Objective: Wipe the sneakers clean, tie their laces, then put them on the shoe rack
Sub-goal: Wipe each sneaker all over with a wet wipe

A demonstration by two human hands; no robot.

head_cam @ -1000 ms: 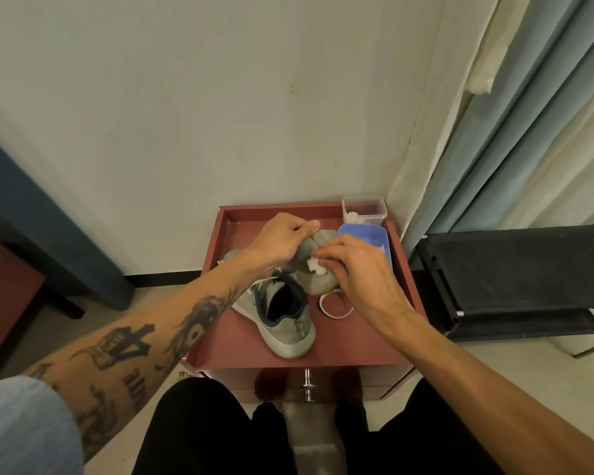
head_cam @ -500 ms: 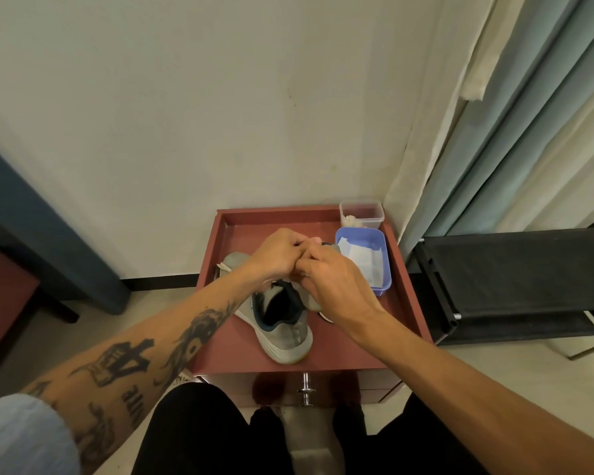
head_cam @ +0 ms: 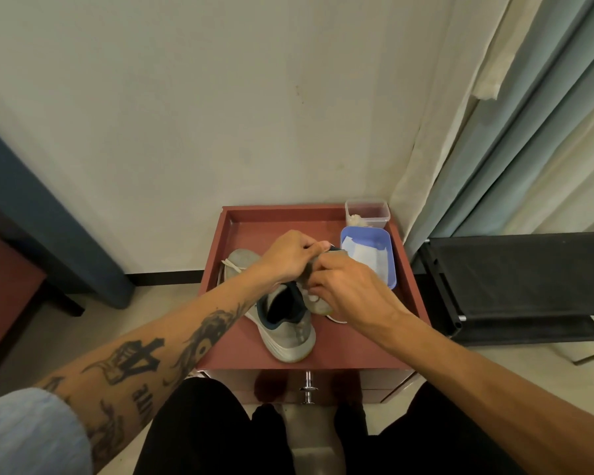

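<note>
Two sneakers in play, and only one is down on the bench [head_cam: 357,351]. The resting sneaker [head_cam: 285,334] lies flat, toe toward the far left corner and heel toward the near edge, its long axis on a diagonal under the left forearm. Above it, the held sneaker [head_cam: 318,303] sits between both hands, lifted off the bench top. The left hand [head_cam: 287,257] has its fingers curled round the far end. The right hand [head_cam: 347,291] is curled on the near side, fingertips pinching something pale; wipe or lace, too small to tell.

Now the key line: the shoe rack [head_cam: 515,269] stands off to the right, past the bench's raised rim, so the right hand is nearer for that trip. The blue tray [head_cam: 390,269] of wipes sits just beyond the right hand, with a clear tub [head_cam: 384,217] behind it in the far right corner. Open room looks best near and right, and I'd expect the rim and tray to catch a careless swing.
</note>
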